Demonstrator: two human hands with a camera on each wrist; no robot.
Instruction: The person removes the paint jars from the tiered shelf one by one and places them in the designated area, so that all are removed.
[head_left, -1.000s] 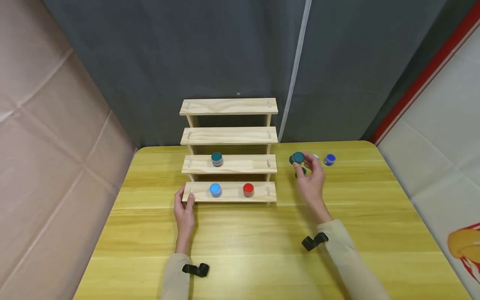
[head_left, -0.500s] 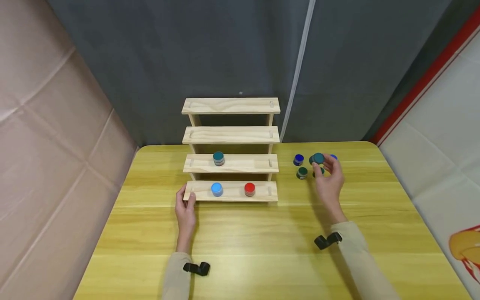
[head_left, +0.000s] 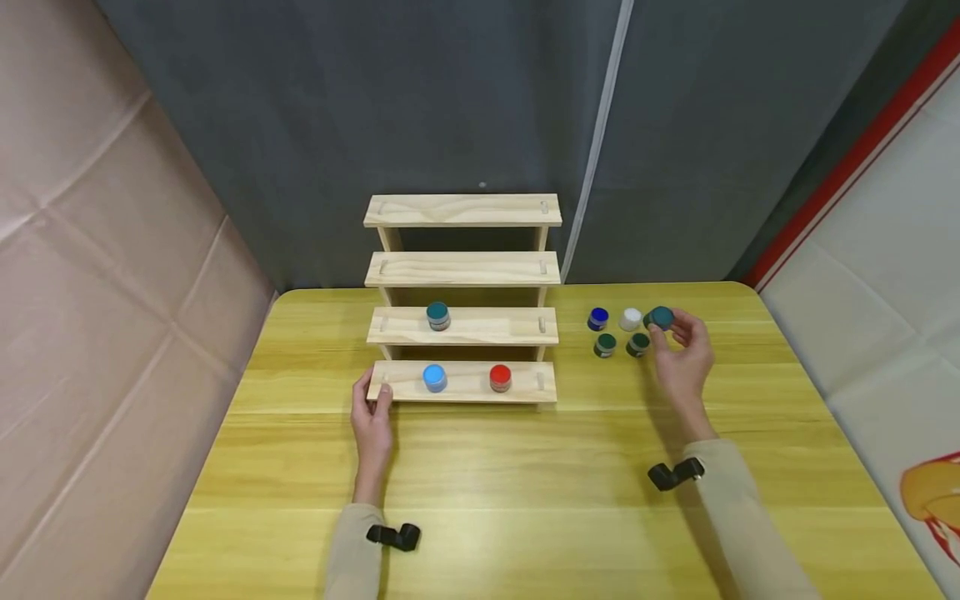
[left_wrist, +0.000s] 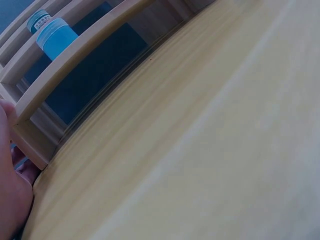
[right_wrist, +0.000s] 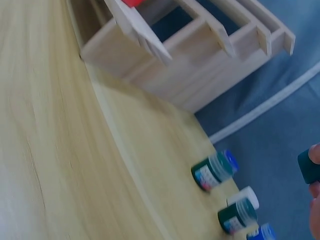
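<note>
In the head view my left hand [head_left: 372,429] grips the left end of the lowest step of a stepped wooden shelf [head_left: 465,268], thumb on top. A light-blue paint jar [head_left: 434,378] and a red-lidded paint jar [head_left: 500,378] stand on that step. One step higher sits a teal-lidded paint jar [head_left: 438,316]. Over at the right, my right hand [head_left: 684,358] pinches another teal-lidded jar [head_left: 659,317] between thumb and fingers, held above the table. The right wrist view catches only part of this held jar [right_wrist: 309,167] at its edge.
Beside the held jar stand a dark-blue jar [head_left: 597,319], a white-lidded jar [head_left: 631,319] and two dark-green jars, one nearer the shelf [head_left: 604,346] and one nearer my hand [head_left: 637,344]. Another blue jar [right_wrist: 261,232] shows in the right wrist view. A grey curtain [head_left: 465,100] hangs behind.
My right hand has moved to the right with the teal-lidded jar, uncovering the dark-blue, white and dark-green jars. My left hand keeps its grip on the shelf.
</note>
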